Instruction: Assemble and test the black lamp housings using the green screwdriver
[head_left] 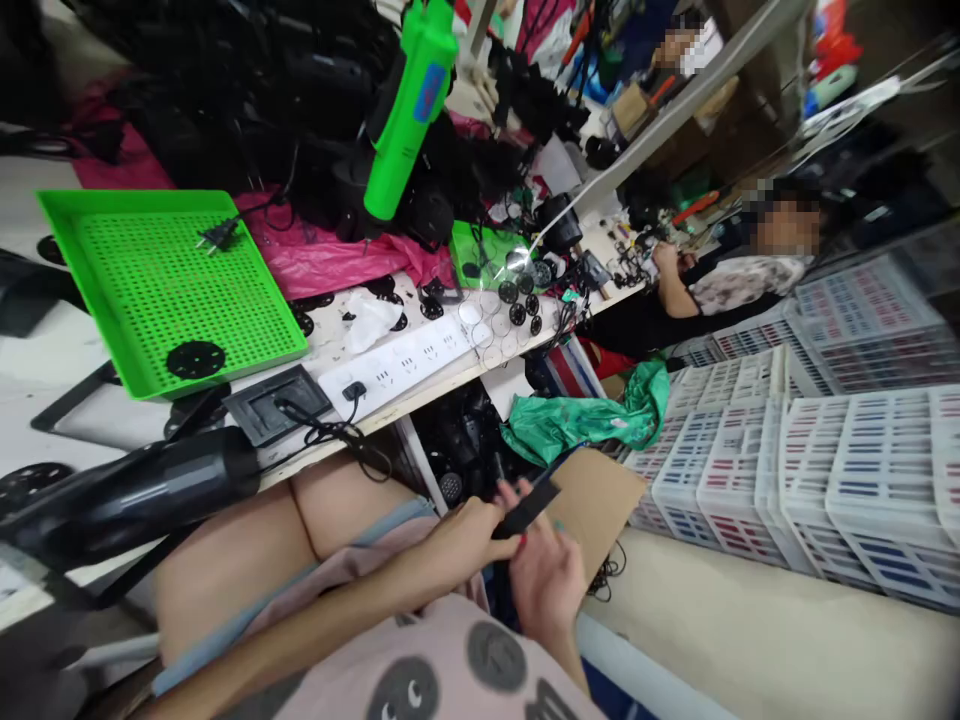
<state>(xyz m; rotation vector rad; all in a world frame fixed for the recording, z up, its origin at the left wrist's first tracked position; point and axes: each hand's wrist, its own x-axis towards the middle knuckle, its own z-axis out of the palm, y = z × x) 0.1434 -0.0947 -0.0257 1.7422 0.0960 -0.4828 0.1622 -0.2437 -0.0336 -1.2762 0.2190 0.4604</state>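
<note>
Both of my hands are low in the centre, over my lap and beside a brown cardboard sheet (600,505). A short, flat black strip (529,508) lies slanted between them. My left hand (472,530) has its fingers curled on the strip's lower end. My right hand (549,570) is palm up, with the strip passing between its fingertips and thumb. Part of its grip is hidden behind the strip.
On the worktable (420,395) at left lie a green tray (172,280), a power strip (409,360) and a black cylinder (142,495). A green tool (412,110) hangs above. Plastic crates (780,460) and a seated person (750,280) are at right; green plastic (585,420) lies near my hands.
</note>
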